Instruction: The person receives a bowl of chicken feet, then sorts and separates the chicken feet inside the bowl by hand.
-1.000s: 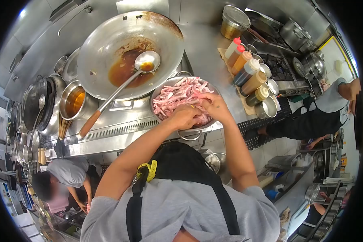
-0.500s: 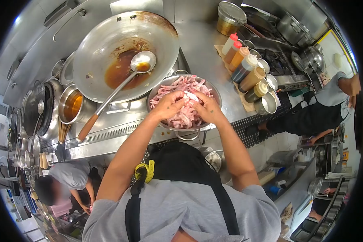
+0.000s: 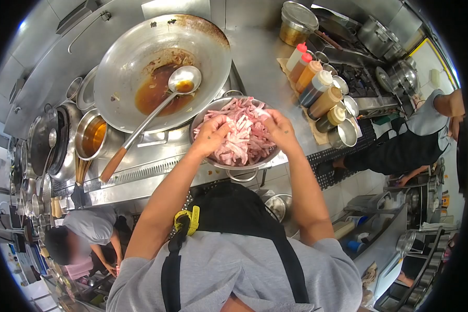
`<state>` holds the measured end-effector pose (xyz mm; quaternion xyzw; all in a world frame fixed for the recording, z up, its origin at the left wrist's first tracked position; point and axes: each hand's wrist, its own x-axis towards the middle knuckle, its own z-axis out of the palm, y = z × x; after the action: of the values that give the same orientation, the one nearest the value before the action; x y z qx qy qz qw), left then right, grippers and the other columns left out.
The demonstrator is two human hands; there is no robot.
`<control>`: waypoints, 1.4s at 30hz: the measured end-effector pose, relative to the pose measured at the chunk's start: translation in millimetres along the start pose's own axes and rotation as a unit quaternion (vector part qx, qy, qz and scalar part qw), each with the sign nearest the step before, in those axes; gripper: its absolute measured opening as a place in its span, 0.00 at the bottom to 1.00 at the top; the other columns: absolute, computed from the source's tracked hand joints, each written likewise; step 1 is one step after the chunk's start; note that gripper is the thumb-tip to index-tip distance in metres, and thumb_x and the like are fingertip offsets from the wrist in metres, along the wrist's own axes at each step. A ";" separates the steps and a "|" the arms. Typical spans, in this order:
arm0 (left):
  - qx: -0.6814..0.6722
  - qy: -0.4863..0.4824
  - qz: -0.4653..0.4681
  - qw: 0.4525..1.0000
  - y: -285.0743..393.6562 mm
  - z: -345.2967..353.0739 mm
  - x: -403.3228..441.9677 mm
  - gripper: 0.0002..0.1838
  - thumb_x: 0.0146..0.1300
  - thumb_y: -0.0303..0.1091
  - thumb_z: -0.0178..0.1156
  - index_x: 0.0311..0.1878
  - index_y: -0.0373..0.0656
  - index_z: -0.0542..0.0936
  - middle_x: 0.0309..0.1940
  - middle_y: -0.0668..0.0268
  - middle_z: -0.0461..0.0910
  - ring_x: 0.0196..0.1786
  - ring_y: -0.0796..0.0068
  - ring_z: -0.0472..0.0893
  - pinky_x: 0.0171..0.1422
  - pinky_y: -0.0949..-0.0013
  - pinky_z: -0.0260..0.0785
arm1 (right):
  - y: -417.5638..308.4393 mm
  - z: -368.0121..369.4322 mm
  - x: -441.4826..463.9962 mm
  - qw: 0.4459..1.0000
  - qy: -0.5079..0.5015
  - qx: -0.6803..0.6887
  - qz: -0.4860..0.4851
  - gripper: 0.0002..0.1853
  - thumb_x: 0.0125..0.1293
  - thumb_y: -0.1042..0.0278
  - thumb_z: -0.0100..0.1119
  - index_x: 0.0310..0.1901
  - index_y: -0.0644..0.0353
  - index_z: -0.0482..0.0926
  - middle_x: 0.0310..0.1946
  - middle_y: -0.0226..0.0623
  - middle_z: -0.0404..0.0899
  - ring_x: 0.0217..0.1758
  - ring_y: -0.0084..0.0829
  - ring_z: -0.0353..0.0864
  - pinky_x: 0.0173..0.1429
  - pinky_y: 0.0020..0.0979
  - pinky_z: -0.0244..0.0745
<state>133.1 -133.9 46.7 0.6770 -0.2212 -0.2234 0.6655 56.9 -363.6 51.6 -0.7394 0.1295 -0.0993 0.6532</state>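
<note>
Raw, pale-pink meat strips [image 3: 239, 140] fill a metal bowl [image 3: 235, 167] with loop handles on the counter in front of me. My left hand [image 3: 210, 136] is at the left side of the heap, its fingers curled against some strips. On the other side, my right hand [image 3: 282, 132] grips into the strips with bent fingers, the tips partly hidden. A large wok [image 3: 114, 67] stands just left of the bowl, with brown liquid in its bottom. Across it rests a wooden-handled ladle [image 3: 158, 109] holding a little of the liquid.
Several squeeze bottles [image 3: 325, 101] and small metal cups stand on cardboard at the right. A pot of amber liquid [image 3: 92, 136] sits left of the wok. One person [image 3: 400, 140] stands at the right; another person [image 3: 96, 229] bends down at the lower left.
My hands were close together over the middle of the meat; they have moved apart toward the bowl's two sides. More strips show between them. The wok and ladle have stayed put.
</note>
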 end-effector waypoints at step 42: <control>0.272 0.005 0.123 0.954 1.1 26.1 -2.5 0.54 0.48 0.38 0.74 0.80 0.39 0.59 0.74 0.48 0.68 0.76 0.52 0.68 0.79 0.56 0.60 | -1.5 40.4 -17.3 0.992 0.087 -0.065 -0.070 0.23 0.57 0.59 0.75 0.48 0.67 0.81 0.43 0.45 0.86 0.45 0.36 0.84 0.51 0.38 0.77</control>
<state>115.5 -153.3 47.4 0.8010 -0.3519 -0.0675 0.4795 53.4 -319.8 48.3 -0.7757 0.1403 -0.2004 0.5818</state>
